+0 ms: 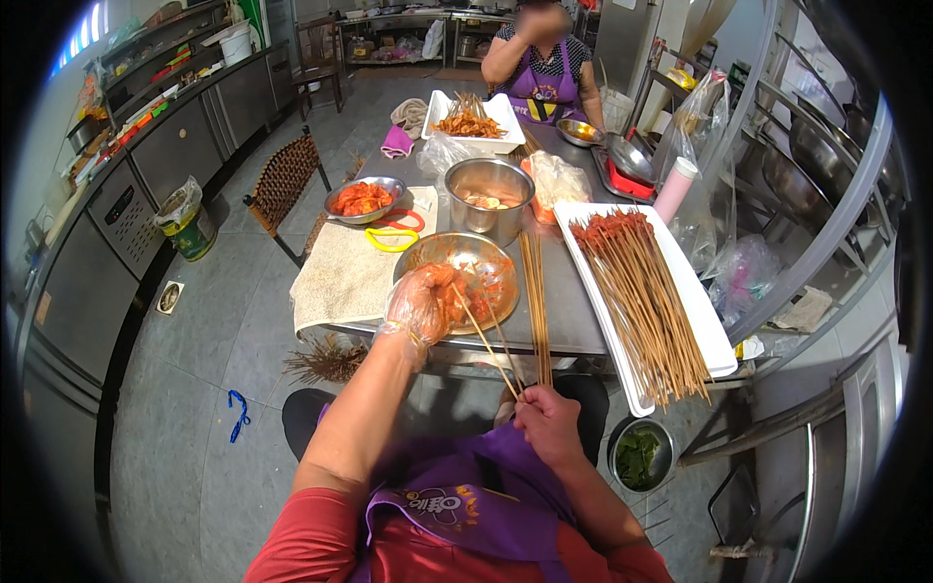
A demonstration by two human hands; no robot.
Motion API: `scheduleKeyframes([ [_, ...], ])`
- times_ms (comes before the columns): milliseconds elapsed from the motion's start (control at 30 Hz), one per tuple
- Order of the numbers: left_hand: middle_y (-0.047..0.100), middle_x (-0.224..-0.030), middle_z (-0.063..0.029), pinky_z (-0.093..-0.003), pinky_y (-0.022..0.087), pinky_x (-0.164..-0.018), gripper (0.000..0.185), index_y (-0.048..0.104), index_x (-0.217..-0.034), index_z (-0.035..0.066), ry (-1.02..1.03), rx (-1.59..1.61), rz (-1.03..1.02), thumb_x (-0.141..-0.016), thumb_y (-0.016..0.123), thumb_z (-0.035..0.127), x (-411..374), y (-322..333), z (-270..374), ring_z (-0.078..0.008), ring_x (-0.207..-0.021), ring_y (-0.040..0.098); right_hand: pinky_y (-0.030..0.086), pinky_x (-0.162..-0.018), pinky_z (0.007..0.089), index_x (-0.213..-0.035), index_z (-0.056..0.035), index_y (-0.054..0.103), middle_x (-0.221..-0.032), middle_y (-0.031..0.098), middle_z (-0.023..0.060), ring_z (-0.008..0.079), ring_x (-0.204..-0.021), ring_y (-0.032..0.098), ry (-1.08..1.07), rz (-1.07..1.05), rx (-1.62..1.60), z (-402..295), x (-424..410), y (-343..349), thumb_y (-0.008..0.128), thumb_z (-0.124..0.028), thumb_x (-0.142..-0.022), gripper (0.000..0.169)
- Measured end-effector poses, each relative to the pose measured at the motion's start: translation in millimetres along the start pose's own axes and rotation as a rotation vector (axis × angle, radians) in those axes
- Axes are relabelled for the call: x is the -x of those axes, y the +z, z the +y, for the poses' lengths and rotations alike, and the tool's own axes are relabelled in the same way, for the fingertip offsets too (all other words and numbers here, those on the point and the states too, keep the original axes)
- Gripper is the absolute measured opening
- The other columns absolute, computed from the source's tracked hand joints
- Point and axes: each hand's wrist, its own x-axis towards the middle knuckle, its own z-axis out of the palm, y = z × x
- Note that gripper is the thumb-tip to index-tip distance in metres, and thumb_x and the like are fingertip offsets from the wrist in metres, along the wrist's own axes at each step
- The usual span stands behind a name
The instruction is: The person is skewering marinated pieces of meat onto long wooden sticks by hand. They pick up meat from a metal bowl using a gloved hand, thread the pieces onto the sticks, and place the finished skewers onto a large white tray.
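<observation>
My left hand point(424, 304), in a clear plastic glove smeared red, is over the near left side of a stainless steel bowl point(503, 255). Its fingers curl around red marinated meat point(453, 299); the palm side is hidden. Below the table edge, my right hand point(548, 426) grips the lower ends of two thin bamboo skewers point(482, 337). Their upper ends reach into the bowl beside the gloved fingers. Right of the bowl lies a bundle of bare bamboo skewers point(536, 306). Many loaded skewers point(641, 299) fill a white tray point(700, 321) at the right, meat ends away from me.
Scissors with yellow handles point(391, 240) lie on a beige towel point(342, 284). Beyond stand a bowl of red food point(364, 198), a steel pot point(487, 175) and another white tray point(514, 113). A person in a purple apron point(543, 80) sits opposite. A bowl of leaves point(638, 455) is low right.
</observation>
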Motion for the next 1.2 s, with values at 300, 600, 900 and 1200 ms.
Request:
scheduleKeyframes([
  [300, 0.050, -0.060, -0.0101, -0.0288, 0.046, -0.039, 0.009, 0.048, -0.073, -0.002, -0.080, -0.045, -0.054, -0.076, 0.049, 0.006, -3.6, 0.8, 10.4, -0.0175, -0.045, 0.048, 0.039, -0.040, 0.0196, -0.075, 0.0015, 0.055, -0.055, 0.055, 0.0036, 0.0054, -0.043, 0.048, -0.102, -0.011, 0.162, -11.4, -7.1, -7.1, 0.055, -0.004, -0.074, 0.005],
  [600, 0.053, -0.072, -0.0171, -0.0306, 0.046, -0.043, 0.033, 0.046, -0.096, -0.010, -0.009, -0.067, -0.287, -0.063, 0.040, -0.011, -4.0, 2.3, 17.5, -0.0246, -0.053, 0.054, 0.038, -0.042, 0.0202, -0.074, 0.0014, 0.057, -0.054, 0.049, 0.0006, 0.0055, -0.045, 0.045, -0.198, 0.148, 0.295, -25.3, -1.3, -47.7, 0.054, -0.001, -0.073, 0.005],
  [900, 0.049, -0.076, -0.0156, -0.0299, 0.048, -0.050, 0.021, 0.044, -0.088, -0.005, -0.045, -0.070, -0.118, -0.069, 0.041, -0.014, -0.2, 2.6, 12.7, -0.0235, -0.061, 0.051, 0.039, -0.047, 0.0216, -0.071, 0.0035, 0.056, -0.054, 0.051, 0.0022, 0.0062, -0.051, 0.047, -0.246, 0.394, 0.382, -59.4, -4.7, -92.1, 0.052, -0.001, -0.073, 0.007],
  [1200, 0.052, -0.073, -0.0162, -0.0285, 0.048, -0.045, 0.008, 0.046, -0.084, -0.003, -0.068, 0.068, -0.111, -0.077, 0.043, -0.003, -4.2, -1.0, 8.2, -0.0232, -0.054, 0.050, 0.043, -0.056, 0.0441, -0.068, -0.0009, 0.054, -0.061, 0.054, 0.0215, 0.0391, -0.060, 0.054, -0.238, 0.726, 0.963, -38.7, -57.9, -168.8, 0.051, -0.007, -0.070, 0.008],
])
